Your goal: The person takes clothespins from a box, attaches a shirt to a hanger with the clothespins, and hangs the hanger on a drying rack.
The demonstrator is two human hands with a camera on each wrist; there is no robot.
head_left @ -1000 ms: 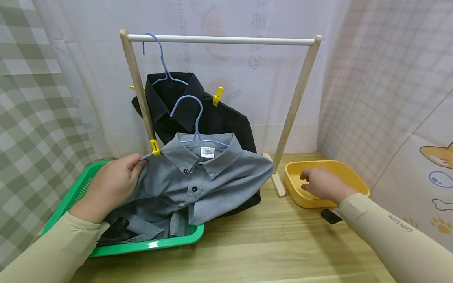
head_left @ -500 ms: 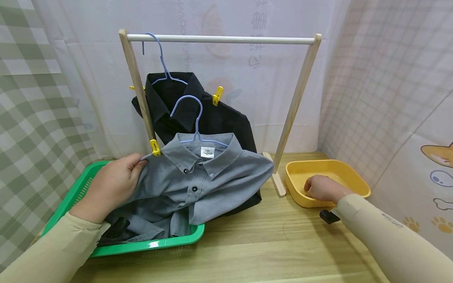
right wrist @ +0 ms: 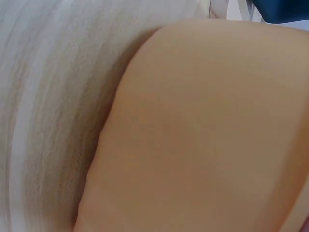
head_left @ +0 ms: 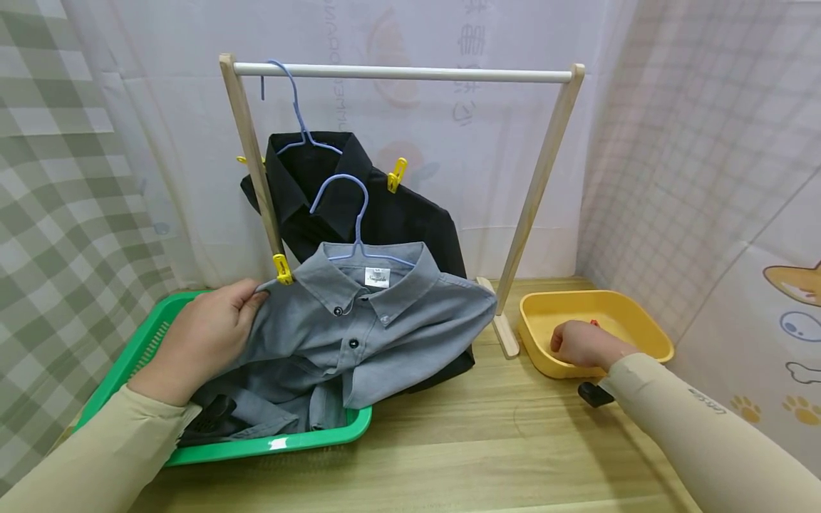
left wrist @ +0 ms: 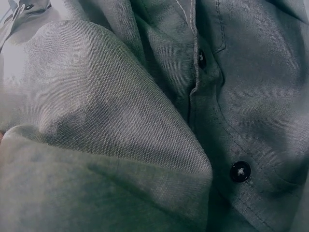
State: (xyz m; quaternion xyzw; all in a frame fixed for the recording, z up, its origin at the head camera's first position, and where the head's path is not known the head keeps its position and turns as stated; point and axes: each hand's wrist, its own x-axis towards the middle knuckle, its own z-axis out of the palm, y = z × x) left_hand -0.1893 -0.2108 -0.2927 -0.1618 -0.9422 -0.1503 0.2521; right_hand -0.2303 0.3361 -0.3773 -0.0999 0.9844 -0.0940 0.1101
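Observation:
My left hand (head_left: 204,338) grips the shoulder of a grey button-up shirt (head_left: 410,328), thumb on top of the cloth. A blue hanger (head_left: 358,231) sits inside its collar, hook upward. One yellow clip (head_left: 282,269) is on the shirt's shoulder beside my fingers. Grey cloth and a dark button (left wrist: 240,171) fill the left wrist view. My right hand (head_left: 589,343) reaches down into a yellow basin (head_left: 535,303) with curled fingers; its fingertips are hidden, and I cannot tell whether it holds anything. A small red thing (head_left: 594,323) shows just behind it.
A rack with a white rod (head_left: 410,72) and wooden legs (head_left: 541,185) stands behind. A black shirt (head_left: 410,221) hangs there on a blue hanger (head_left: 296,100), with a yellow clip (head_left: 397,175) on its shoulder. The grey shirt's lower part lies in a green basket (head_left: 269,450).
My right hand has lowered into the yellow basin and its fingers have curled in. The small red thing has come into sight behind it. My left hand stays on the grey shirt.

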